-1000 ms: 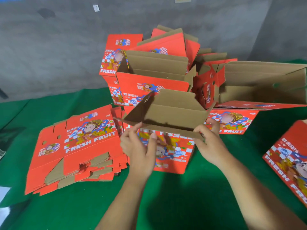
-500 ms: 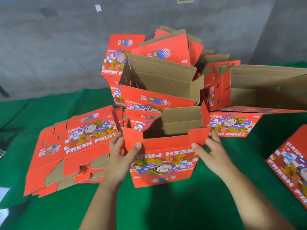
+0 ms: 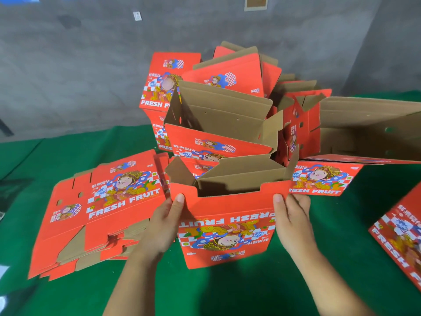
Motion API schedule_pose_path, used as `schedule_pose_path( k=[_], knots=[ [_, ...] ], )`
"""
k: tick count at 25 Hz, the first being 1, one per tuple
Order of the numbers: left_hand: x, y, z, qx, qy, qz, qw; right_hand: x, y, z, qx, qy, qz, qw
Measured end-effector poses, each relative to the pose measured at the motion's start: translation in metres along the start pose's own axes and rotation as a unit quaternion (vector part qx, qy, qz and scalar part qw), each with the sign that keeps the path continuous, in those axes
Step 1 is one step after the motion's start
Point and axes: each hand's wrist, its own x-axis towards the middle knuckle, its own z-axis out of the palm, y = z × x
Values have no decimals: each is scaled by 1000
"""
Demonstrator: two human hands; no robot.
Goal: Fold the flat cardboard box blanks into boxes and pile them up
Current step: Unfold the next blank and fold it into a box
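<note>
Left hand (image 3: 163, 226) and right hand (image 3: 292, 221) clamp the half-folded box (image 3: 227, 229) at centre, fingers hidden behind its sides. Flat blanks (image 3: 100, 210) at 9 o'clock; folded pile (image 3: 218, 124) at 12, partly cut off.

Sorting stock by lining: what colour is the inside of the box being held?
Plain brown cardboard inside the held box, red printed outside; seen in the head view.

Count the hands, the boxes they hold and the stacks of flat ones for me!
Hands: 2, the left hand and the right hand
Boxes they hold: 1, the held box
Flat stacks: 1, the stack of flat blanks
Total: 4
The pile of folded boxes behind is too jumbled to count.
</note>
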Motion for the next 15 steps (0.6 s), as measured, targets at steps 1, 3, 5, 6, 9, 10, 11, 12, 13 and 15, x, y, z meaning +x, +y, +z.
schedule_pose_path(
  k=[1, 3, 5, 6, 9, 10, 11, 12, 13, 15],
  knots=[
    [3, -4, 10, 5, 59, 15, 998, 1, -2, -1, -19, 10, 1, 1000],
    [7, -12, 24, 48, 136, 59, 988, 4, 0, -9, -56, 44, 4, 997],
    [9, -18, 33, 93, 162, 90, 978, 1, 6, -17, -73, 89, 9, 993],
    [7, -19, 37, 119, 176, 105, 972, -2, 8, -21, -78, 105, 16, 991],
    [1, -24, 48, 232, 227, 141, 935, -6, 5, -28, -34, 108, 35, 993],
    [0, -23, 50, 220, 234, 119, 940, -3, 2, -29, -45, 107, 20, 993],
    [1, -22, 51, 189, 237, 99, 948, 1, -4, -30, -107, 117, -15, 987],
    [1, -22, 52, 160, 238, 92, 954, 5, -12, -27, -183, 133, -64, 972],
    [1, -22, 53, 146, 239, 102, 954, 6, -21, -22, -241, 139, -123, 953],
    [-1, -22, 54, 153, 235, 119, 952, 3, -38, -5, -275, 78, -223, 932]
  ],
)
